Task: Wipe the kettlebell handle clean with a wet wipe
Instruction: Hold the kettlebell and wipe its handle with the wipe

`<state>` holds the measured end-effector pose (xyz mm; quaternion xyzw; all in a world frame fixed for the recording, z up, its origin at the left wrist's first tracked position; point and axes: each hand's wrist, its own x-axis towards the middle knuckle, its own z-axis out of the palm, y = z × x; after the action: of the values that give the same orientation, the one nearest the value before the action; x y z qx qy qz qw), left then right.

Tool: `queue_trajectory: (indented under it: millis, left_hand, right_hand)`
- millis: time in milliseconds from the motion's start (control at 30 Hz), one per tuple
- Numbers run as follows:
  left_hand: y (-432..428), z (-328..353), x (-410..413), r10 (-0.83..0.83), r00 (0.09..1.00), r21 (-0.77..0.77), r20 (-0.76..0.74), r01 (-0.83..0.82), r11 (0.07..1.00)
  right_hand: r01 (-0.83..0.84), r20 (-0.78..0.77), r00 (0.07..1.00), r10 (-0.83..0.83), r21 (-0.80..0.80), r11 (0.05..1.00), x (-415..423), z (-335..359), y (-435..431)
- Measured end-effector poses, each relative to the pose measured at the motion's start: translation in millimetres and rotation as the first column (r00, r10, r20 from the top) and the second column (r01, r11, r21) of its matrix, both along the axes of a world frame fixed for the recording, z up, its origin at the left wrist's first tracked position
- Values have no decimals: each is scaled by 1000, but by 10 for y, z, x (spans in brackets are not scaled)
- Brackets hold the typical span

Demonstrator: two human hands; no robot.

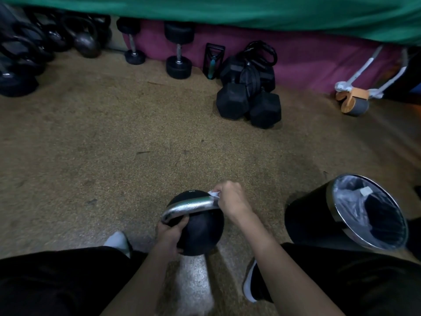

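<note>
A black kettlebell (201, 233) stands on the floor between my knees, its silver handle (189, 207) arching across the top and glistening wet. My left hand (169, 237) grips the bell's left side, just under the handle's left end. My right hand (232, 199) is closed around the handle's right end, pinching a white wet wipe (214, 194) against the metal. Only a small crumpled corner of the wipe shows above my fingers.
A black bin (319, 221) with a clear liner leans close on the right. Black hex dumbbells (248, 99) are piled ahead, round dumbbells (178, 51) and kettlebells (86, 42) line the back left, and an ab roller (353, 101) lies far right. My shoes flank the kettlebell.
</note>
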<state>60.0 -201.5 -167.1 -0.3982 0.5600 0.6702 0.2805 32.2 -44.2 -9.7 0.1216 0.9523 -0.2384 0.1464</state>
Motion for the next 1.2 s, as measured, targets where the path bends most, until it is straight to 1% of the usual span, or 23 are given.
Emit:
queue_trajectory:
  millis: [67, 167, 267, 400, 567, 733, 833, 1000, 1100, 1200]
  left_hand:
    - [18, 32, 1, -4, 1000, 2, -2, 4, 1000]
    - [32, 35, 2, -4, 1000, 10, -5, 4, 1000]
    - [19, 28, -3, -7, 1000, 3, -7, 7, 1000]
    - [8, 22, 3, -13, 1000, -4, 4, 13, 1000]
    - [7, 30, 4, -19, 1000, -7, 5, 19, 1000]
    - [30, 50, -2, -6, 1000, 7, 8, 6, 1000]
    - [31, 60, 1, -19, 1000, 13, 20, 18, 1000]
    - [2, -1, -11, -32, 999, -21, 17, 32, 999]
    - [-15, -66, -24, -18, 999, -67, 30, 20, 998]
    - [-10, -79, -26, -14, 999, -58, 34, 16, 998]
  right_hand:
    - [-30, -4, 1000, 30, 10, 999, 20, 7, -37]
    - [-77, -57, 995, 78, 8, 997, 93, -39, -37]
    - [-47, -78, 996, 47, 6, 999, 130, -50, 20]
    - [-5, -55, 998, 5, 9, 1000, 92, -24, 12]
    - [-52, -133, 989, 58, 45, 998, 210, -59, -70]
    - [36, -133, 991, -32, 27, 999, 213, -73, -5]
    - [46, -152, 988, -40, 34, 998, 207, -49, -66]
    - [0, -188, 982, 13, 69, 998, 345, -116, -101]
    - [42, -210, 977, -28, 60, 997, 328, -131, -43]
    - [68, -194, 979, -56, 53, 996, 274, -127, -58]
